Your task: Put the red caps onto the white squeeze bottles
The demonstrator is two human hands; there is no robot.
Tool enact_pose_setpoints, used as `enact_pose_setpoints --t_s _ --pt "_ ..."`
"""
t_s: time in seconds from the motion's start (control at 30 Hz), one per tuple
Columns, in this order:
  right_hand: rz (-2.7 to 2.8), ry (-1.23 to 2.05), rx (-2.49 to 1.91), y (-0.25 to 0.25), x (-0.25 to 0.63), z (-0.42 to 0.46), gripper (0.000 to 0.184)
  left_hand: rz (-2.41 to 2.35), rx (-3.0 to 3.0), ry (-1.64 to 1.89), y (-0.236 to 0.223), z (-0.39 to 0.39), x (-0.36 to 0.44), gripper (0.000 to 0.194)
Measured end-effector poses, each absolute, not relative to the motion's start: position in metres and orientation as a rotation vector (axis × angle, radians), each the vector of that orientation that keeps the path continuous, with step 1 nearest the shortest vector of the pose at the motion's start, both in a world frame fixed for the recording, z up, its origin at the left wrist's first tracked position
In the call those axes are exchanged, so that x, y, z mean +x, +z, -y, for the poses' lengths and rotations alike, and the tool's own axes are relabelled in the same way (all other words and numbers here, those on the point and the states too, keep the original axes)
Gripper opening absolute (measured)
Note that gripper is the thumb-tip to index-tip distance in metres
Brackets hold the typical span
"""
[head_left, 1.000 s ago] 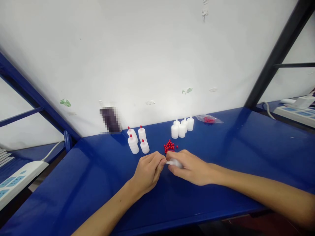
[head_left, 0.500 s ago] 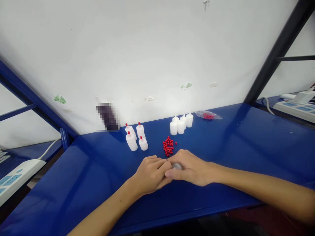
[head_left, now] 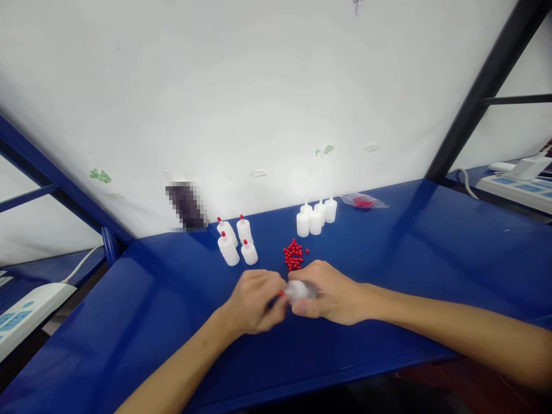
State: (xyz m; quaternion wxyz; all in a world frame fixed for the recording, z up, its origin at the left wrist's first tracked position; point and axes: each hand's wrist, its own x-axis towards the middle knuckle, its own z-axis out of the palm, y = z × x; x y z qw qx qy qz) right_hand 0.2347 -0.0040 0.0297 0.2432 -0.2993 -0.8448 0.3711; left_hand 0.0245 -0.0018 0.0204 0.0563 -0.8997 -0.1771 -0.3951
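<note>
My right hand (head_left: 332, 292) is closed around a small white squeeze bottle (head_left: 298, 290), tilted with its tip toward the left. At that tip sits a red cap (head_left: 281, 293), and the fingers of my left hand (head_left: 257, 300) are pinched on it. Blur hides how far the cap is on. Just beyond my hands lies a pile of loose red caps (head_left: 293, 256). Several white bottles with red caps (head_left: 228, 250) stand to the left of the pile. Behind it, to the right, is a group of uncapped white bottles (head_left: 315, 221).
A clear plastic bag with red caps (head_left: 364, 202) lies by the wall on the blue table (head_left: 409, 253). Beside the capped bottles is a pixelated dark object (head_left: 188, 204). Power strips (head_left: 30, 316) sit beyond the frame bars on both sides.
My left hand has moved slightly left, so the red cap at the bottle's tip and more of the bottle now show. My right hand keeps its hold on the bottle.
</note>
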Motion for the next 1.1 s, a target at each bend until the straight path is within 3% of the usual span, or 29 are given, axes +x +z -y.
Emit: enact_pose_setpoints --t_s 0.13,0.37,0.63,0.9,1.03,1.1 --pt "2.147 1.017 -0.921 0.026 0.237 -0.003 0.041 1.137 -2.369 -1.37 0.032 -0.019 -0.008 0.016" --pt "2.072 0.809 -0.822 0.019 0.24 -0.003 0.037 1.671 -2.237 -0.823 0.043 -0.032 -0.021 0.019" --pt "1.892 1.137 -0.626 0.012 0.245 -0.011 0.036 1.751 -2.154 -0.659 0.036 -0.032 -0.016 0.027" --pt "1.937 1.178 -0.615 0.016 0.244 -0.011 0.039 1.7 -2.138 -0.775 0.033 -0.035 -0.018 0.033" --pt "1.92 1.205 -0.628 0.018 0.244 -0.01 0.038 1.49 -2.254 -0.89 0.03 -0.025 -0.012 0.027" --pt "1.94 1.2 -0.61 0.018 0.244 -0.01 0.038 1.322 -2.508 -0.764 0.026 -0.019 -0.006 0.027"
